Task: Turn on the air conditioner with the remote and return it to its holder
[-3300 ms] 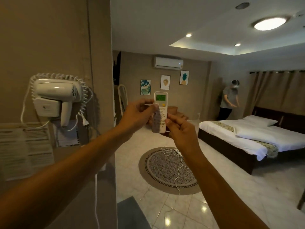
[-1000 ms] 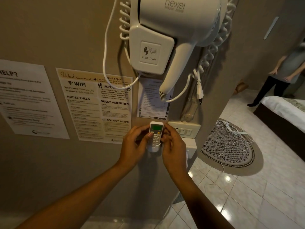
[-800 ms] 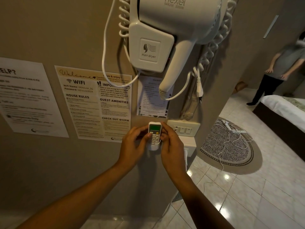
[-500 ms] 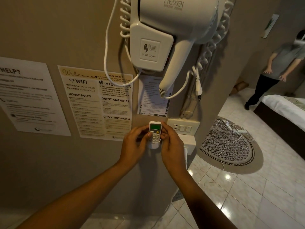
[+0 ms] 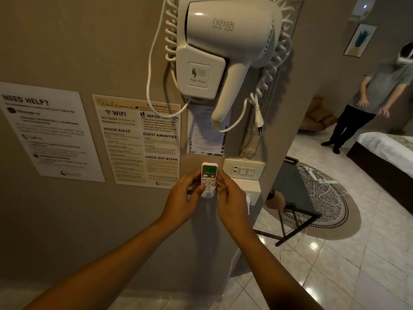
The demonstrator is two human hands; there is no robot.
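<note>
As the remote (image 5: 209, 178) stood upright against the wall, just under the small notice and beside the switch plate (image 5: 243, 169), both hands were on it. The left hand (image 5: 183, 198) pinched its left edge, thumb laid across the lower buttons; the right hand (image 5: 230, 198) closed on the right edge, fingers curled narrow around the casing. Its green screen faced out, and its foot sat in the holder (image 5: 208, 194), a small white cradle fixed to the wall. How deep it had gone, I could not tell, since the fingers covered most of that join.

It looked a light thing, hard plastic, stiff and smooth, so it would slip sooner than bend. A hold along the two long edges, below the screen and clear of the buttons, seemed the safe one, and that was close to what the hands had, though the left thumb lay on the keypad and a firm push could have pressed something by mistake. The cradle looked shallow and thin, so a straight downward slide ought to suit it better than force. The hair dryer (image 5: 223, 48) hung overhead on its coiled cord, well clear. By my judgement, only the seating and the letting go were left.
</note>
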